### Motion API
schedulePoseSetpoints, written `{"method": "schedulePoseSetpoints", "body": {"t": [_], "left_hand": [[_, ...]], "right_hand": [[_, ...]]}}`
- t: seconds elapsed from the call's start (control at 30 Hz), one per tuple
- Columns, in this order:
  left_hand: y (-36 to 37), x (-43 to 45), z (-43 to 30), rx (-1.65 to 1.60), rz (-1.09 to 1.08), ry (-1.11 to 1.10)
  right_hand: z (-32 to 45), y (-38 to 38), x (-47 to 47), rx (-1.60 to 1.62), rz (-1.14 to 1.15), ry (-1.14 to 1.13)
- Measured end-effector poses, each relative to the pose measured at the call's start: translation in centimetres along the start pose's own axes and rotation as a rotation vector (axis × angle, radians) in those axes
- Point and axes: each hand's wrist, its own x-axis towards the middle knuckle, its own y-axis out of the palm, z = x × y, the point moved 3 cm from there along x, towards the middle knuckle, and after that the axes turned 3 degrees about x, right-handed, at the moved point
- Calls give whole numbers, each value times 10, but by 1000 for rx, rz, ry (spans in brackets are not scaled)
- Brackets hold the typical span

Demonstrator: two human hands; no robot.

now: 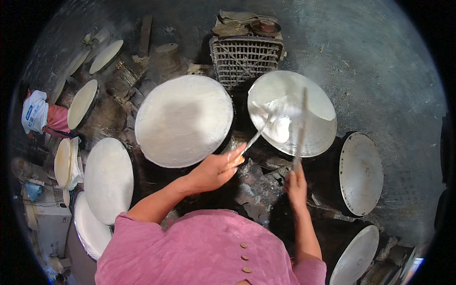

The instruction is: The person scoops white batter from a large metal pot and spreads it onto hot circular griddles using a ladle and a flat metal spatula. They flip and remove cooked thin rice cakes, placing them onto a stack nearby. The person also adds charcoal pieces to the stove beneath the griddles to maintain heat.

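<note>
My left hand (215, 170) grips the handle of a slim tool, whose blurred far end lies in white batter (279, 123) on a round metal griddle (320, 137). The batter coats the griddle's upper part and is heaped in a wet mound near its middle; bare metal shows at the lower right. In my right hand (296, 181) is a long, thin stick or blade (302, 124), blurred, reaching up over the same griddle. Left of it, a second round griddle (183, 121) is covered by a pale, thin layer, with a shadow across it.
Bare griddles (361, 174) (356, 256) stand at the right. More pale-covered round griddles (108, 180) are at the left, near a person in a white and red garment (35, 112). A grimy plastic crate (245, 58) stands beyond the two middle griddles. Rubble and scraps (256, 181) lie between them and me.
</note>
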Motion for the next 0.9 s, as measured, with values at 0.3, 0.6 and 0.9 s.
{"method": "schedulePoseSetpoints", "body": {"t": [0.3,0.6,0.9], "left_hand": [[-78,11,-47,-1202,-38,-115],[-72,3,-27,-1308,87,-248],[-54,24,-42,-1295,203,-263]], "right_hand": [[21,162,51,200,-1,242],[8,90,-22,348,-234,208],[17,119,-15,72,58,290]]}}
